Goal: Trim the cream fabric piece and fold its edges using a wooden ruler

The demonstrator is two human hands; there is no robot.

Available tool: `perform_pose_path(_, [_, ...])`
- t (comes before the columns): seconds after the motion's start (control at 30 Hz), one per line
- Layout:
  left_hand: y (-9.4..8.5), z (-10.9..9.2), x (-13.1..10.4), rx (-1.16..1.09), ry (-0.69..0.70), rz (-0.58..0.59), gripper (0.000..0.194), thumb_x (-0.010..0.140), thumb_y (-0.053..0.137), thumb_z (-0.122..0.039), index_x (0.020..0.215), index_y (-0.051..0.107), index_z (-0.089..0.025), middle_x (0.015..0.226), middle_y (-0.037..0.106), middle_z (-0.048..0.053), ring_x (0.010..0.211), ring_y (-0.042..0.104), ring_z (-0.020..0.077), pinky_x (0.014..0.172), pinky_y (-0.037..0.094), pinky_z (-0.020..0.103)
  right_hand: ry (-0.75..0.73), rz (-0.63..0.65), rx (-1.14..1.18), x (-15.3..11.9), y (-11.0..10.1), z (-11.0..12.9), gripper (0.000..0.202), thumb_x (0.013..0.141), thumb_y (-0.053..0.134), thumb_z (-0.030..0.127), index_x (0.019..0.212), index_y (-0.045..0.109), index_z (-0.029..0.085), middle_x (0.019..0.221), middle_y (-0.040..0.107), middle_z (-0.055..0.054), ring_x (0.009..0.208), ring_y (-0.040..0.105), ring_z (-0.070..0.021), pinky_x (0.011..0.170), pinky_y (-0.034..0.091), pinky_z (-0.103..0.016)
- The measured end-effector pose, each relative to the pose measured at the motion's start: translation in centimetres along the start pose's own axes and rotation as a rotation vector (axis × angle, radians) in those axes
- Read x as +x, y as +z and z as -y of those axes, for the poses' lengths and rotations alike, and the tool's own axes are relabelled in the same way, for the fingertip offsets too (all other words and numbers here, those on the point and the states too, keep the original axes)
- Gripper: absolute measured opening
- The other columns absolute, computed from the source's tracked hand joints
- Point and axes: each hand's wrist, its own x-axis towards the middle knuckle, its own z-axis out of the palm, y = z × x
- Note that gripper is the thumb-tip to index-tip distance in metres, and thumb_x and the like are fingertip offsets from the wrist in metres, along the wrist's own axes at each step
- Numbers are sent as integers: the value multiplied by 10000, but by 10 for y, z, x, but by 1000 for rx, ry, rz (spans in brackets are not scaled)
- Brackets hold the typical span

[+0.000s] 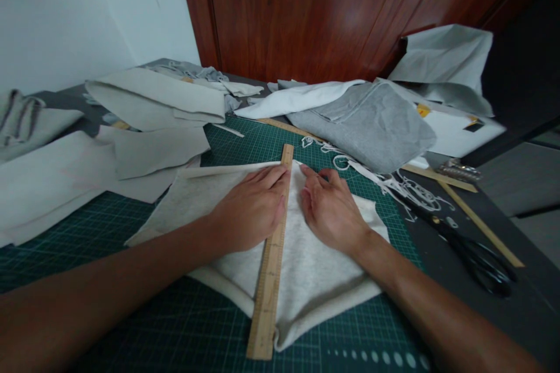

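Observation:
A wooden ruler [272, 268] lies lengthwise over a pale cream cloth [306, 268] with rolled edges. My left hand [251, 207] presses on the ruler's left side near its far part, its fingers close together and pointing right. Just right of the ruler, my right hand [330, 207] rests on the cloth with its fingers bent; whether anything is under the fingertips is hidden. Beneath the cloth is a green cutting mat [350, 338].
Black scissors [476, 256] and wooden strips [481, 224] lie at the right, near tangled white strings [415, 192]. Grey cloth [363, 122] is piled at the back. More pale cloth pieces [52, 175] cover the left side.

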Motion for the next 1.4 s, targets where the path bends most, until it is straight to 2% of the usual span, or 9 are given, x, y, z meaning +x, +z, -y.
perform_pose_path(0.13, [0,-1,1,20,34,34,522,1066,351,-217,1477,534,47,1521,564,267,1481,486,330,1248,410,488,-37,-128,-2,-6,-10,3,249,1063,446,183,1155,671,126,1533,628,-212,1425,451,-482,1031,424,-699])
perform_pose_path(0.2, [0,-1,1,33,47,48,516,1074,353,-216,1463,543,65,1516,569,270,1489,472,330,1266,381,479,-112,-181,88,-12,-21,5,196,1065,451,174,1067,647,169,1491,639,-224,1404,500,-436,1050,452,-648])
perform_pose_path(0.3, [1,-1,0,34,48,50,519,1074,367,-217,1475,526,70,1530,559,264,1500,461,326,1279,355,456,-134,-101,324,-25,-37,14,174,1086,434,185,1023,593,216,1079,735,-146,959,711,-269,829,573,-431])
perform_pose_path(0.4, [2,1,-2,41,41,57,527,1052,403,-212,1496,495,58,1550,537,263,1503,463,322,1283,343,445,-95,67,445,-46,-50,27,183,1080,428,172,964,556,234,772,641,-17,626,628,-180,595,497,-325])
perform_pose_path(0.53, [4,3,-1,58,61,64,514,1048,422,-213,1480,505,53,1547,536,273,1513,446,328,1277,344,453,-109,199,504,-73,-58,48,221,1028,404,107,1095,595,198,878,697,-58,732,688,-214,652,526,-353])
perform_pose_path(0.63, [4,3,0,40,48,53,521,1063,410,-233,1481,508,62,1547,535,274,1490,470,327,1274,347,439,-106,267,575,-88,-62,63,265,978,416,88,1050,646,200,921,703,-75,785,699,-231,680,557,-373])
perform_pose_path(0.9, [-5,-6,4,28,-48,137,608,1047,483,-372,1474,527,58,1580,509,273,1489,484,333,1282,315,421,-15,124,621,-110,-53,88,135,863,733,234,994,727,203,782,699,-31,622,639,-196,543,471,-330])
perform_pose_path(1.17, [-29,-5,11,-18,-20,317,1127,873,596,-831,1581,401,25,1658,406,300,1513,450,417,1248,356,465,-14,79,710,-117,-45,86,141,948,657,166,1028,764,209,690,603,10,564,554,-144,525,415,-298])
perform_pose_path(1.4, [-42,2,19,-18,9,496,1447,661,641,-967,1612,329,78,1731,232,321,1594,326,415,1290,299,405,-57,53,715,-118,-43,85,192,975,589,115,984,766,188,685,610,4,567,552,-119,515,384,-280])
